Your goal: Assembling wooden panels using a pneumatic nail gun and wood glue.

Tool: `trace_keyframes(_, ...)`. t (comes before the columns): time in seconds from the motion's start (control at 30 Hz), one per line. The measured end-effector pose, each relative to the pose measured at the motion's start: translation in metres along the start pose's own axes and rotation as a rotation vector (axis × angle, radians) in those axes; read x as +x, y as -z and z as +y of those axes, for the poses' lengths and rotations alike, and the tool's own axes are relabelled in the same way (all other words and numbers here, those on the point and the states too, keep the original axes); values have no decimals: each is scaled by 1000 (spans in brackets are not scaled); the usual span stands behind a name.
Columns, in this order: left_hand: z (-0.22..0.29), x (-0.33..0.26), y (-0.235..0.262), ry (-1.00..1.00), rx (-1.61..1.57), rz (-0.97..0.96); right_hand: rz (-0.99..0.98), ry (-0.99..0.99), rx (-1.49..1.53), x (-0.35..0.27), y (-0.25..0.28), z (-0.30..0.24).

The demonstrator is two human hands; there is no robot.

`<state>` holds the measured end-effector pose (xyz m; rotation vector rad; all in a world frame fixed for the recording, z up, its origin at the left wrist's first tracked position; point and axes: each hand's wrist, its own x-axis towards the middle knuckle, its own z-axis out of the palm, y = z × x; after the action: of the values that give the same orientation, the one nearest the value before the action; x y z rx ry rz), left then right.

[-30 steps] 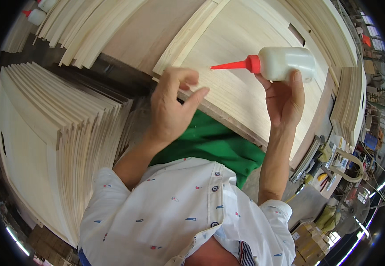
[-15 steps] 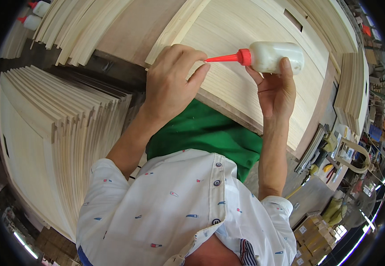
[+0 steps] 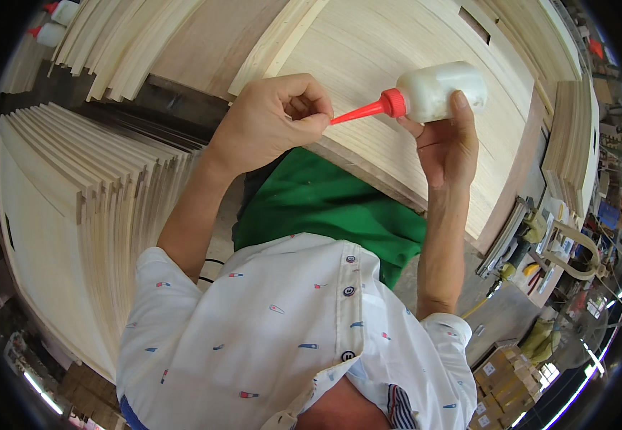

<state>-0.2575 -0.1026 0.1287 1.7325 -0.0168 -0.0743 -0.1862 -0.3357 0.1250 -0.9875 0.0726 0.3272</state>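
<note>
My right hand is wrapped round a translucent white glue bottle with a red screw cap and a long red nozzle. The bottle lies tipped on its side, its nozzle pointing left and slightly down. My left hand is closed in a pinch, thumb and forefinger at the nozzle's tip, and the very end is hidden by them. Beneath both hands lies a pale wooden panel with a dark rectangular slot near its far right edge.
A deep stack of wooden panels stands on the left, and wood strips lie at the far left. Two more red-capped bottles are in the far left corner. More panels are stacked on the right, near cardboard boxes.
My left hand has moved a little nearer and its fingers have curled into a tighter pinch. The nozzle has tilted down toward me; my right hand keeps hold of the bottle.
</note>
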Motion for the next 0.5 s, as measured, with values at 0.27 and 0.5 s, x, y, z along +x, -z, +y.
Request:
trace_keyframes(0.27, -5, -11, 1, 160, -511, -140, -36, -127, 290, -3, 2, 22)
trace_keyframes(0.5, -6, -24, -16, 126, -637, -100, -37, -121, 496, -3, -10, 34)
